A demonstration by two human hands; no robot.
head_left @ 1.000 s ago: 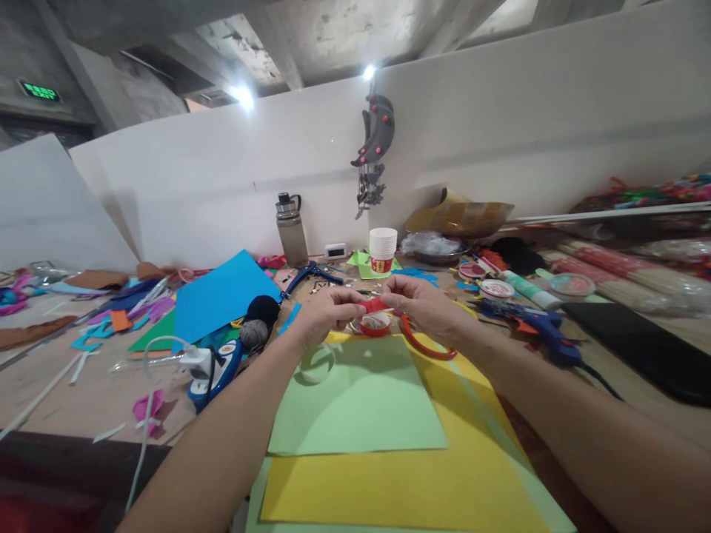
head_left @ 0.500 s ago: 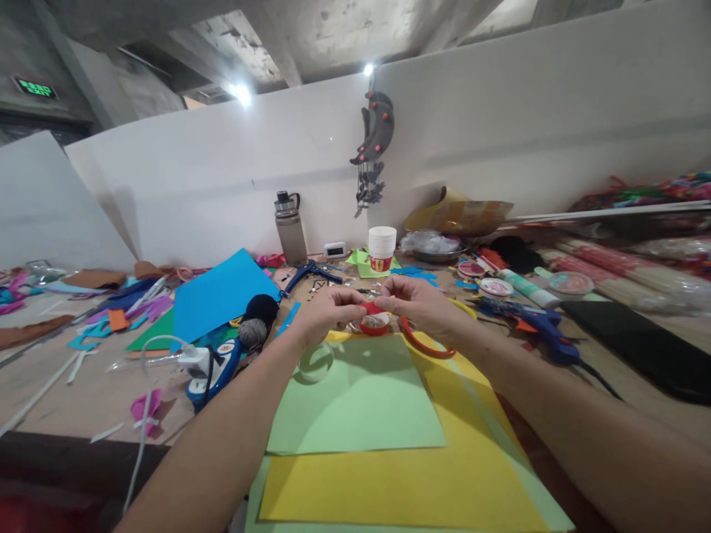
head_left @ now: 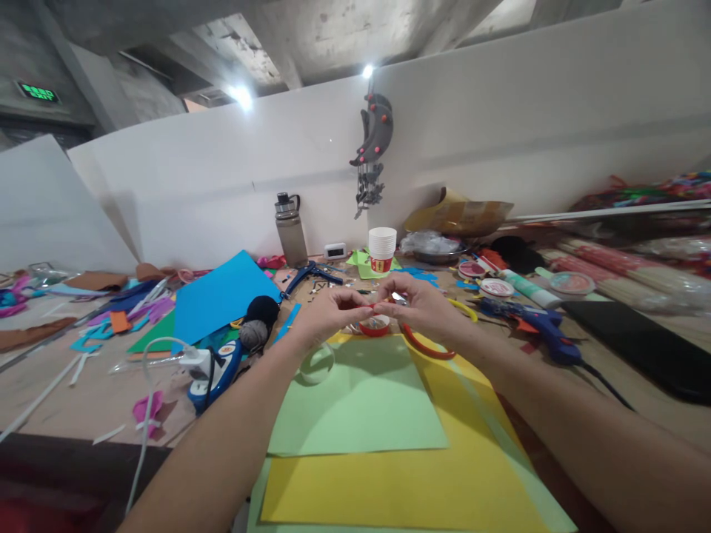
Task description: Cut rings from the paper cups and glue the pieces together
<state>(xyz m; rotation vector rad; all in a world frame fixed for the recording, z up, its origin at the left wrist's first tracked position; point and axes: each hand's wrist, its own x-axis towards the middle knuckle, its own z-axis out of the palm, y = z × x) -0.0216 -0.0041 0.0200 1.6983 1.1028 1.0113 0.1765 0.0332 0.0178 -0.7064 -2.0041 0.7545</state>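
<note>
My left hand (head_left: 336,311) and my right hand (head_left: 414,302) meet at the middle, fingers pinched on a small red piece (head_left: 378,306) between them. Just under the fingertips sits a red-rimmed round container (head_left: 375,326) with small items in it. A red curved band (head_left: 426,348) lies below my right hand. Light green paper (head_left: 355,400) rests on a yellow sheet (head_left: 389,488) under my wrists. On the green paper, beside my left wrist, is a pale tape ring (head_left: 317,363).
Blue paper (head_left: 222,296), yarn balls (head_left: 254,333) and a power strip (head_left: 216,381) lie left. Behind stand a bottle (head_left: 291,233) and stacked paper cups (head_left: 382,248). A blue glue gun (head_left: 533,322) and a black slab (head_left: 638,344) lie right.
The red piece between my fingertips has turned and now shows as a thinner strip. My right hand has shifted slightly, and a shiny object shows behind its fingers.
</note>
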